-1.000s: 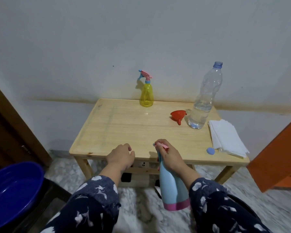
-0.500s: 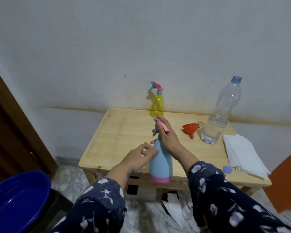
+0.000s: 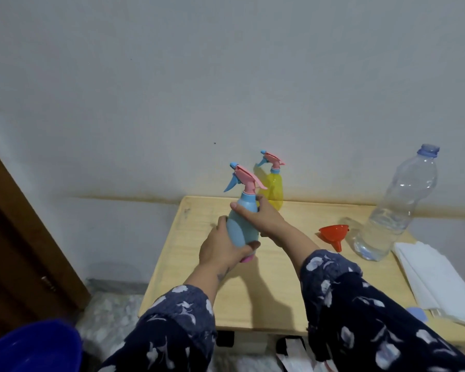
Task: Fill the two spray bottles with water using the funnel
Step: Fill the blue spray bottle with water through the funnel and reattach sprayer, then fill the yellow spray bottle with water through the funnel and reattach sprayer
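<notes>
A light blue spray bottle point(image 3: 239, 224) with a pink trigger head and pink base is held tilted above the wooden table point(image 3: 266, 291). My left hand point(image 3: 220, 248) wraps its lower body and my right hand point(image 3: 261, 216) grips it near the neck. A yellow spray bottle point(image 3: 274, 191) with the same pink head stands upright behind, by the wall. An orange funnel point(image 3: 333, 233) lies on its side on the table to the right. A clear water bottle point(image 3: 395, 210) with its cap off, holding some water, stands beside the funnel.
A stack of white cloths point(image 3: 438, 280) lies at the table's right end, with a small blue cap point(image 3: 418, 314) near its front. A blue basin point(image 3: 30, 347) sits on the floor at lower left. A brown door point(image 3: 16, 237) stands at the left.
The blue spray bottle came up from below the table's front edge to above the tabletop. My left hand, free before, now grips its body; my right hand slid from the head to the neck.
</notes>
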